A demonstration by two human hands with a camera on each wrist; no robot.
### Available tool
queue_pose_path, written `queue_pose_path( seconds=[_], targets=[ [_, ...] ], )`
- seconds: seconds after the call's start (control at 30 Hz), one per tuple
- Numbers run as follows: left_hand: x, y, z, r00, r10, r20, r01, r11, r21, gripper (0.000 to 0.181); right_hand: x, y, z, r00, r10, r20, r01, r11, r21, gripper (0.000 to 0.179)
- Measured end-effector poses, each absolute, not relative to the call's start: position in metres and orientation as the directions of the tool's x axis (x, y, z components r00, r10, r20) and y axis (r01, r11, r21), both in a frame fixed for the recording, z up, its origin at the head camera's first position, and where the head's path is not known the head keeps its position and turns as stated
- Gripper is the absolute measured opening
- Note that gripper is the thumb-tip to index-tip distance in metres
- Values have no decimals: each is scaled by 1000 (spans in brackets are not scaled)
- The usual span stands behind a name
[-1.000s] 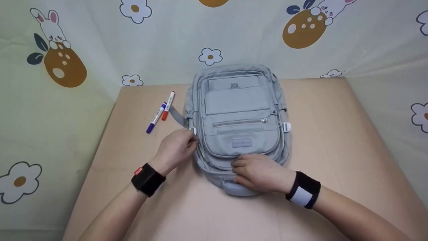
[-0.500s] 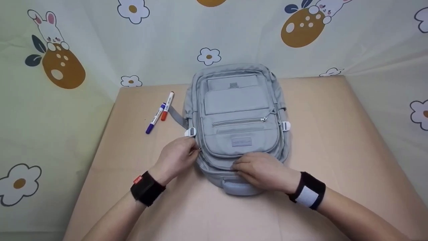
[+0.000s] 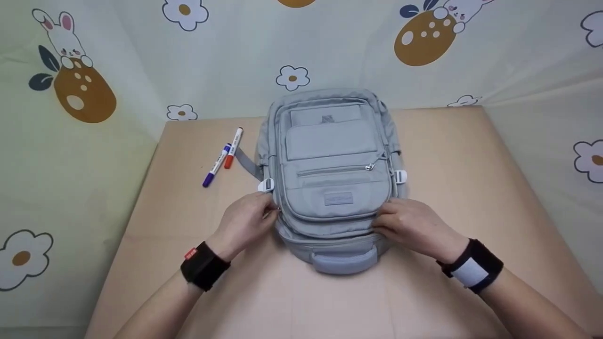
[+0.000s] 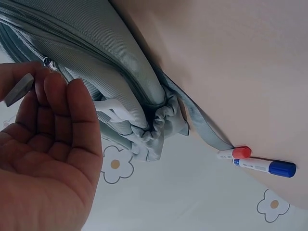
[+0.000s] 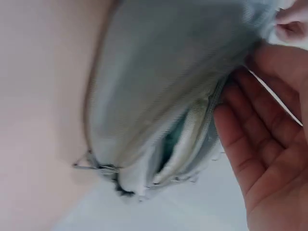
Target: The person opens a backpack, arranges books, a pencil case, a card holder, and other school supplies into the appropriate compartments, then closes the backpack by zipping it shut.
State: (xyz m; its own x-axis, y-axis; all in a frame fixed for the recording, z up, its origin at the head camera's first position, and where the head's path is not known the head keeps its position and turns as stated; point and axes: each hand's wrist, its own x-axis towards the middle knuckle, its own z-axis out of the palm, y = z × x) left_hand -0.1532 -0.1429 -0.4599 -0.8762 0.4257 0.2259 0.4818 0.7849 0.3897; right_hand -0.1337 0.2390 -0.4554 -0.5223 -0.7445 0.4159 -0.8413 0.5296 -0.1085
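Observation:
A grey backpack (image 3: 337,183) lies front side up, its padded top handle (image 3: 346,261) toward the person. My left hand (image 3: 247,219) is at the bag's left edge. In the left wrist view its thumb and forefinger pinch a grey zipper pull (image 4: 20,90), with the metal zipper slider (image 4: 49,62) just beyond the fingers. My right hand (image 3: 417,226) touches the bag's lower right edge with its fingers loosely bent. The blurred right wrist view shows that hand (image 5: 269,130) beside a gaping zipped compartment (image 5: 173,139); its thumb tip is partly hidden against the fabric.
Left of the bag lie a blue marker (image 3: 216,165) and a red marker (image 3: 234,147), close together by a loose strap (image 3: 248,164). White buckles sit on both bag sides. A patterned curtain (image 3: 226,56) surrounds the tan table (image 3: 443,155) at back and sides.
My left hand has slid a little along the bag's left edge toward the handle, then held there. My right hand has moved from the bag's lower middle to its lower right edge.

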Motion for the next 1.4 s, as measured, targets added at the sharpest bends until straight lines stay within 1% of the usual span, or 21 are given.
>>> queue_pose_path(
  seconds=[0.2, 0.3, 0.47, 0.67, 0.77, 0.93, 1.23, 1.33, 1.4],
  targets=[
    [-150, -142, -458, -892, 412, 184, 451, 788, 420, 13, -135, 240, -464, -522, -749, 407, -840, 534, -96, 13],
    [-143, -139, -457, -891, 418, 177, 453, 792, 410, 12, -135, 240, -466, -527, -751, 398, -838, 537, -96, 13],
    [-130, -127, -456, -863, 465, 199, 505, 782, 366, 10, -134, 240, -469, -532, -750, 392, -836, 538, -105, 14],
    [-119, -107, -460, -807, 544, 230, 590, 736, 332, 13, -134, 239, -469, -542, -748, 383, -831, 546, -109, 13],
    [-117, -99, -461, -795, 562, 229, 607, 723, 330, 15, -133, 238, -469, -555, -746, 368, -823, 556, -116, 12],
    [-117, -97, -459, -807, 560, 188, 587, 725, 360, 13, -133, 237, -468, -572, -746, 342, -815, 565, -130, 11],
    [-119, -104, -455, -837, 531, 132, 537, 750, 387, 11, -132, 237, -465, -583, -739, 338, -809, 567, -156, 11],
    [-118, -105, -455, -838, 530, 126, 531, 742, 408, 9, -132, 242, -461, -569, -734, 370, -818, 550, -168, 13],
    [-118, -106, -455, -839, 527, 132, 529, 737, 420, 8, -133, 248, -455, -566, -710, 419, -817, 550, -173, 15]
  ],
)
